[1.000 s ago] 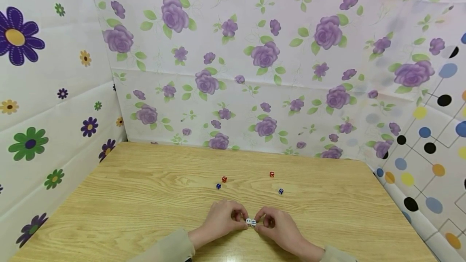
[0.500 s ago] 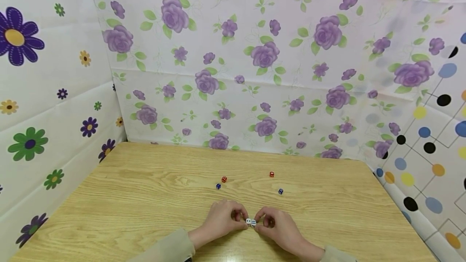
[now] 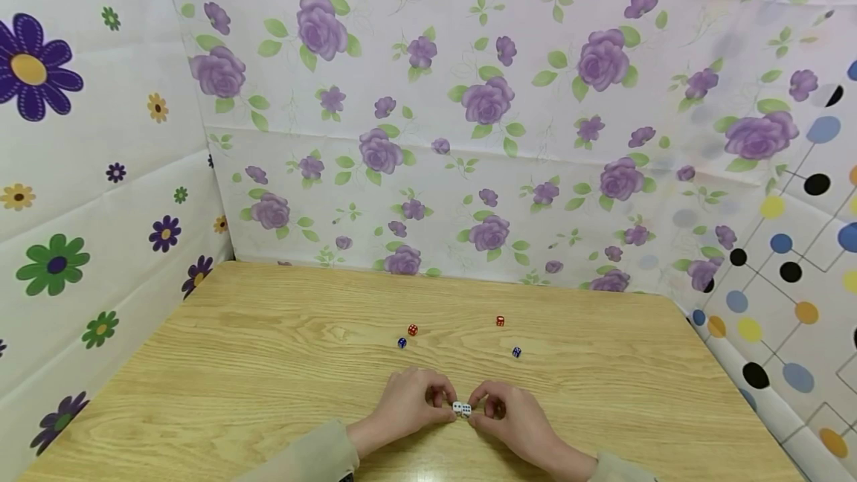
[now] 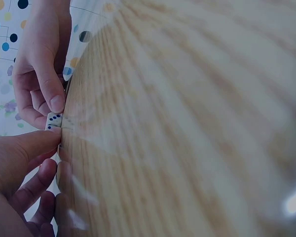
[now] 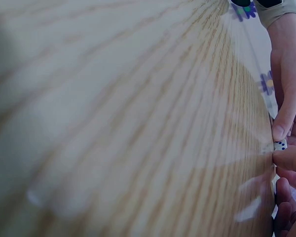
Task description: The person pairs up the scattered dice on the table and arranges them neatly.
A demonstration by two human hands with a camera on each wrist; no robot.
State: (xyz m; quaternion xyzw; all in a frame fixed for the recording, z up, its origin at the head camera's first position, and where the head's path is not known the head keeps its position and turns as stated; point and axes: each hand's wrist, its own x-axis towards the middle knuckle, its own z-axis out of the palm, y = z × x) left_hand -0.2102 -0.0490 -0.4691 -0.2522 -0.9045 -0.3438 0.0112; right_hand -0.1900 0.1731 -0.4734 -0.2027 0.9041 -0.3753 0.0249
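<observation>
Two white dice sit side by side near the front of the wooden table, between my hands. My left hand (image 3: 416, 402) pinches the left white die (image 3: 457, 407), two pips up, between thumb and forefinger. From the other side my right hand (image 3: 514, 415) pinches the right white die (image 3: 466, 409), which shows six dark pips. In the left wrist view a white die (image 4: 54, 120) appears between the two thumbs, close to the tabletop. The right wrist view shows just a small part of a white die (image 5: 280, 145); fingers cover the rest.
Beyond my hands on the wooden table (image 3: 281, 363), a red die (image 3: 412, 330) and a blue die (image 3: 402, 343) lie close together on the left. Farther right are another red die (image 3: 500, 321) and another blue die (image 3: 517, 352). Flowered cloth (image 3: 442, 169) hangs along the back edge.
</observation>
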